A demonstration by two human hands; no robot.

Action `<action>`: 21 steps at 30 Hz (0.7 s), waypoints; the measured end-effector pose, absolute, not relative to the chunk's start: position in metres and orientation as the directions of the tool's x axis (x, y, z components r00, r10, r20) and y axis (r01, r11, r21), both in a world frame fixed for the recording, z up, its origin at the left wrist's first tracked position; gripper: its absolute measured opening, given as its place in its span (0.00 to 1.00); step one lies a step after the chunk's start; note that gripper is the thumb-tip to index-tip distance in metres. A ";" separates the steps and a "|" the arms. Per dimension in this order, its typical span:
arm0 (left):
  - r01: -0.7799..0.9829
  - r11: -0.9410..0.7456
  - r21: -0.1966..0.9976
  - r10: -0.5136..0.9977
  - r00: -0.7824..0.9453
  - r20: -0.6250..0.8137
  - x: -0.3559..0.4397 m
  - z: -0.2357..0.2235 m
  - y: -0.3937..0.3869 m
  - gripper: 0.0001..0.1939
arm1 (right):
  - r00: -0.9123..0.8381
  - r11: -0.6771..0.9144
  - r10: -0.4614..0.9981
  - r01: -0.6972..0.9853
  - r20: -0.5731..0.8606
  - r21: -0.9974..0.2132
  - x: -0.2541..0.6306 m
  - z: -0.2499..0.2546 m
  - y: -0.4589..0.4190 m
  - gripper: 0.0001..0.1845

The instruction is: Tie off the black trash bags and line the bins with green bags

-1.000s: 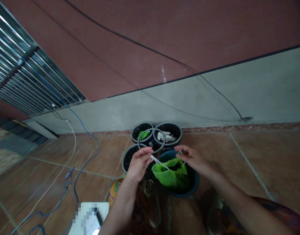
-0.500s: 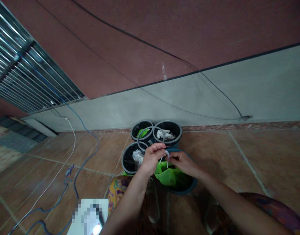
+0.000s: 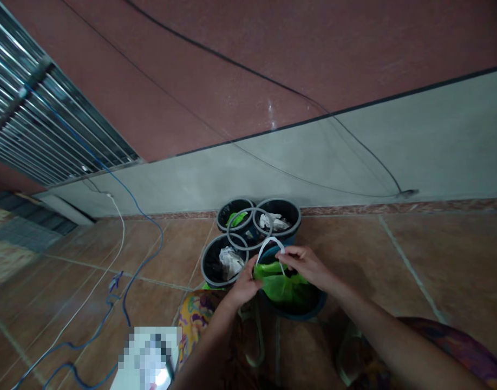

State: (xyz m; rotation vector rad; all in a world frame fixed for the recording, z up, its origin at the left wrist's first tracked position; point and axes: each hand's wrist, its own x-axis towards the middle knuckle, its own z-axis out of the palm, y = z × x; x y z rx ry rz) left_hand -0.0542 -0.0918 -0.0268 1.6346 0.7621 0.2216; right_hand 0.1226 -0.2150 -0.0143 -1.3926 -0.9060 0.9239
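A bright green bag [image 3: 279, 290] of thin material sits in the blue bin [image 3: 309, 313] in front of me, with a dark hollow beside it. From the bag's top rises a white loop handle [image 3: 272, 240], arched above the bin. My right hand [image 3: 307, 266] pinches the right side of that loop between thumb and fingers. At the bag's left edge, my left hand [image 3: 246, 283] is closed on the green material, its fingertips partly hidden.
Grey-rimmed bins stand behind: one with white crumpled stuff [image 3: 231, 262] at left, one with green stuff [image 3: 237, 219], one with white scraps [image 3: 274, 221]. A loose grey ring [image 3: 228, 238] lies across their tops. Blue cable [image 3: 145, 260] crosses the tiles at left.
My hands have moved apart. The left hand went down to the bag's left edge; the white strip, bunched between both hands before, now stands as an open arch held by the right hand.
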 end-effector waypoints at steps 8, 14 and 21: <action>0.339 -0.172 0.925 0.510 0.834 -0.211 -0.044 -0.023 -0.091 0.39 | 0.387 -0.023 0.922 -0.020 -0.029 -1.000 0.126 -0.004 -0.215 0.23; 0.278 -0.306 0.910 0.415 0.900 -0.135 -0.033 -0.038 -0.102 0.29 | 0.367 -0.005 0.930 -0.055 -0.025 -0.998 0.121 -0.011 -0.212 0.23; 0.249 -0.103 0.963 0.653 0.747 -0.123 -0.009 -0.074 -0.129 0.20 | 0.349 -0.031 0.937 0.017 -0.023 -0.999 0.125 -0.014 -0.206 0.19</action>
